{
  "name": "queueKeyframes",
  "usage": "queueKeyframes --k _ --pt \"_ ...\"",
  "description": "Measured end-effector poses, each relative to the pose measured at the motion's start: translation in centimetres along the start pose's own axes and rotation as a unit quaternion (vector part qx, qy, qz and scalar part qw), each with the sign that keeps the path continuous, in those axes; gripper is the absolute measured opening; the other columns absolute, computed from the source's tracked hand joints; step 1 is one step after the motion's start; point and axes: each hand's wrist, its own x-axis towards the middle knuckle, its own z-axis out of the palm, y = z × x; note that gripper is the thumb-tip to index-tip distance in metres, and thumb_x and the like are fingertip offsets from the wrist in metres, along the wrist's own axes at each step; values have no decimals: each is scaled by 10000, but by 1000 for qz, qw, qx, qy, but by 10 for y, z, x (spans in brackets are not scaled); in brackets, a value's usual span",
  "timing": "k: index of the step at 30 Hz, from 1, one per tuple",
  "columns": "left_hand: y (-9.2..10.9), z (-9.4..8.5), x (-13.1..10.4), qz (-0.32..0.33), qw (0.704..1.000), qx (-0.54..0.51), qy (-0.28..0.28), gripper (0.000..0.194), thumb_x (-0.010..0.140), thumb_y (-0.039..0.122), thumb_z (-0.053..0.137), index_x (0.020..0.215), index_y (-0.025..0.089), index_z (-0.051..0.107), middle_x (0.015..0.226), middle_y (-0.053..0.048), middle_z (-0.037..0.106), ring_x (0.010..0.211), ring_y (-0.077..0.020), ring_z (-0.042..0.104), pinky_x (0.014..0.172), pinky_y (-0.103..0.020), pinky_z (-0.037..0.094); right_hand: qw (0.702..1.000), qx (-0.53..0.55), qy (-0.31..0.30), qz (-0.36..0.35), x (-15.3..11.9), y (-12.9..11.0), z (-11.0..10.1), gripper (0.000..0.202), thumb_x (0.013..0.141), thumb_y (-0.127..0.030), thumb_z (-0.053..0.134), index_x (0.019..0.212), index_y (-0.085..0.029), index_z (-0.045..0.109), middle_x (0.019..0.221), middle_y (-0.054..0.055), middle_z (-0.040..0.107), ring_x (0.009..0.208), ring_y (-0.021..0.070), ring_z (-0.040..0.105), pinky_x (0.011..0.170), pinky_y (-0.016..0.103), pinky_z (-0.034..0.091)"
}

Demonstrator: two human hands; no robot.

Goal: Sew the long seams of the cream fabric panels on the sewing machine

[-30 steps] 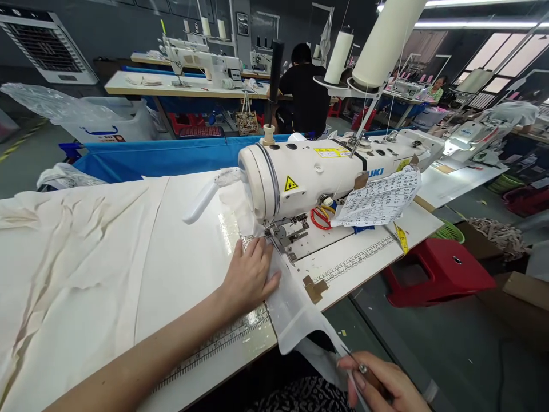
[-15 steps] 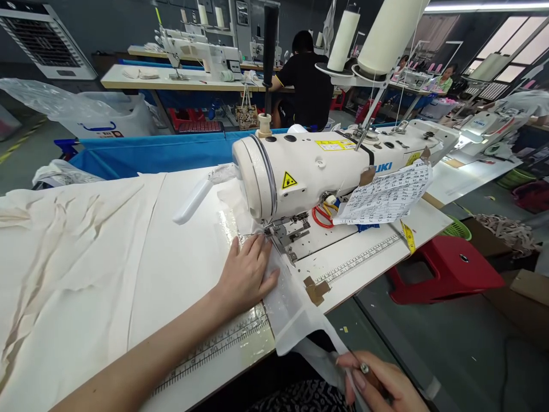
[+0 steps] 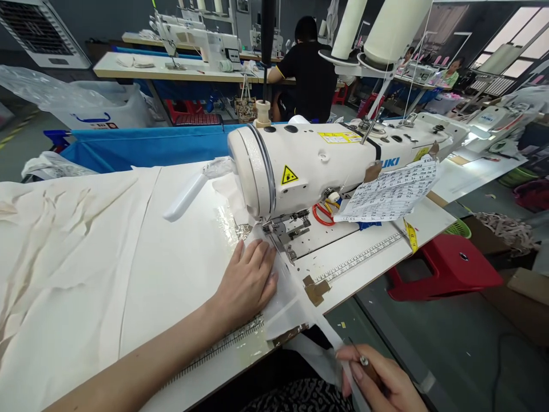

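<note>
My left hand (image 3: 249, 280) lies palm down on sheer white fabric (image 3: 285, 303), just in front of the needle area of the white sewing machine (image 3: 295, 166). Its fingers are stretched out flat and close together, with the tips near the presser foot (image 3: 266, 226). Past the table's front edge, my right hand (image 3: 380, 377) pinches a narrow strip (image 3: 329, 332) of the same fabric. It also grips a tool with a brown handle (image 3: 372, 375) and a thin metal point, which looks like an awl. The palm side of the right hand is hidden.
Cream fabric (image 3: 55, 257) spreads over the left of the table. A handwritten paper sheet (image 3: 388, 191), red-handled scissors (image 3: 323, 214) and a yellow tape measure (image 3: 410, 236) are by the machine. A red stool (image 3: 446, 266) stands right; a person (image 3: 306, 71) sits beyond.
My left hand has slid slightly back from the presser foot, its thumb now closer to the fingers. The fabric's front corner has shifted at the table edge. My right hand keeps its hold.
</note>
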Motion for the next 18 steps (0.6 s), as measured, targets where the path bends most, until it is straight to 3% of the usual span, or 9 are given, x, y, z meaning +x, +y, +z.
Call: queueKeyframes --k 10,18 --pt "3 3 -2 1 1000 4 17 449 974 292 329 1306 88 551 1301 -173 564 1280 -326 446 1111 -573 326 999 1 46 -5 20 -10 16 387 995 -551 455 1043 -231 666 668 32 642 537 168 555 523 241 451" --pt "1 5 -3 6 999 10 30 449 972 297 340 1290 77 568 1302 -170 571 1271 -326 463 1114 -566 330 999 -22 15 -38 39 -12 20 366 1012 -520 440 1067 -228 653 712 42 676 623 185 614 581 237 474"
